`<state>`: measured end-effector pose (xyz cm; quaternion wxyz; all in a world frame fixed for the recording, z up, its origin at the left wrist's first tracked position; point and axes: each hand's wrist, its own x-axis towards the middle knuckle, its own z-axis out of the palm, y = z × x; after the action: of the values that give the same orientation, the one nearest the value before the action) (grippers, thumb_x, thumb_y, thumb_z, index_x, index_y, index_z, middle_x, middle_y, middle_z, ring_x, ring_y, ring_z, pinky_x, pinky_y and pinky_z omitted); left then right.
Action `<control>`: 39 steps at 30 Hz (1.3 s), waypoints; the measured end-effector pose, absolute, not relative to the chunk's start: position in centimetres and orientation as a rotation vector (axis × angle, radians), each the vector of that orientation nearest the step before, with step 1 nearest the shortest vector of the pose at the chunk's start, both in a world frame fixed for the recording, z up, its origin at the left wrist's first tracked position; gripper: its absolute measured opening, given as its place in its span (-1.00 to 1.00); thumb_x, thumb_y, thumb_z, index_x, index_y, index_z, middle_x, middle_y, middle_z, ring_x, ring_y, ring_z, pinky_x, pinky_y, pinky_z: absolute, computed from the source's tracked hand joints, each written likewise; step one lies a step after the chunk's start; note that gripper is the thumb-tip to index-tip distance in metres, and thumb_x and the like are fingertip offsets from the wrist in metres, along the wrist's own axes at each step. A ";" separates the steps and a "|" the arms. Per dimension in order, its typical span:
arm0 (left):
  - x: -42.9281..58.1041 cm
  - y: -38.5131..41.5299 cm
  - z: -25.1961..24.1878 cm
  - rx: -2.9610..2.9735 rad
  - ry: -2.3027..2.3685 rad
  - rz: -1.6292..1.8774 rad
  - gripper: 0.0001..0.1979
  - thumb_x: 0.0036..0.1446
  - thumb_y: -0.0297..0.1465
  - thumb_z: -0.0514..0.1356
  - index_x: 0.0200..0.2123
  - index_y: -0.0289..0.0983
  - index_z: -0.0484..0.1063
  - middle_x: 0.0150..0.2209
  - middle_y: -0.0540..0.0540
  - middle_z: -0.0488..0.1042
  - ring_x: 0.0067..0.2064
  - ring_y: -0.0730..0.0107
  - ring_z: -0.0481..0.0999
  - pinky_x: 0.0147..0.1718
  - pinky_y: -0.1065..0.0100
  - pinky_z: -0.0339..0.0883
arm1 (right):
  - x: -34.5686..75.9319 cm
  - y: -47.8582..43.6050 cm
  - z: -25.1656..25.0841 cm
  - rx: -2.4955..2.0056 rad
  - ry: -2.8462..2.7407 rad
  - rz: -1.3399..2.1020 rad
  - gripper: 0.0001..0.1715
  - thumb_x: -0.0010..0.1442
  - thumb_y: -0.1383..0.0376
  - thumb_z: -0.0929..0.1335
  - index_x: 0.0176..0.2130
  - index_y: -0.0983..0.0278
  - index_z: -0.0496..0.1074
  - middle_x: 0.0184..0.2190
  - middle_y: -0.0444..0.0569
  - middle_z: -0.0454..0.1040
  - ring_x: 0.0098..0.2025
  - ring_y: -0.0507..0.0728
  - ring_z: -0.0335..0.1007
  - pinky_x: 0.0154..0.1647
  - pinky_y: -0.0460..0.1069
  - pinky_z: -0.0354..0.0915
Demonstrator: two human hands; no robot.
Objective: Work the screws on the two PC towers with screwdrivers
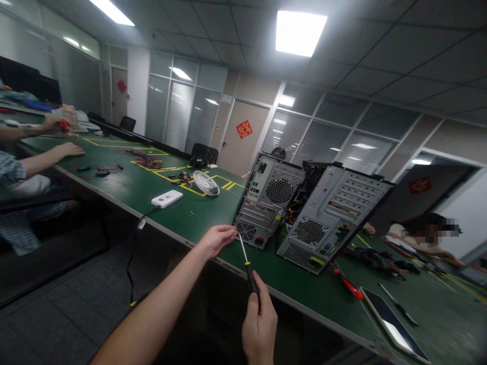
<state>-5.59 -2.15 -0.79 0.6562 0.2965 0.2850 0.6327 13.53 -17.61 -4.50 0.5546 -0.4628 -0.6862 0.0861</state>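
Observation:
My right hand (261, 319) is wrapped round the black handle of a screwdriver (243, 248) with a yellow collar. The shaft slants up to the lower left corner of a computer case (262, 203), whose back panel faces me. By the screwdriver's tip is my left hand (217, 240), thumb and fingers pinched together at the case's edge. Whatever lies between those fingertips is too small to make out. Right beside this case stands a second computer case (327, 223), also with its back panel towards me.
On the green table (178, 223) lie a white power bank (166, 199) with a cable, several tiny screws (191, 213) and a white dish (206, 183). At right are a red-handled tool (348, 285), a tablet (393, 324) and a pen-like tool (399, 305). Other people sit at both sides.

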 end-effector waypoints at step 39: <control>-5.6 -2.9 -0.5 0.773 0.658 1.405 -0.75 -0.11 -0.49 0.56 -0.36 -0.37 0.60 -0.38 -0.11 0.59 -0.36 0.52 0.55 -0.31 0.48 0.40 | 12.6 -17.4 -3.4 -1.186 -1.770 -0.075 -0.53 0.49 0.18 0.25 0.26 0.24 0.48 -0.12 0.09 0.59 -0.14 0.17 0.61 -0.12 0.00 0.48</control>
<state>-5.59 -2.88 -0.50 0.6475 0.3398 0.2893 0.6177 12.61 -17.42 -3.40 0.4838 -0.4868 -0.7266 -0.0308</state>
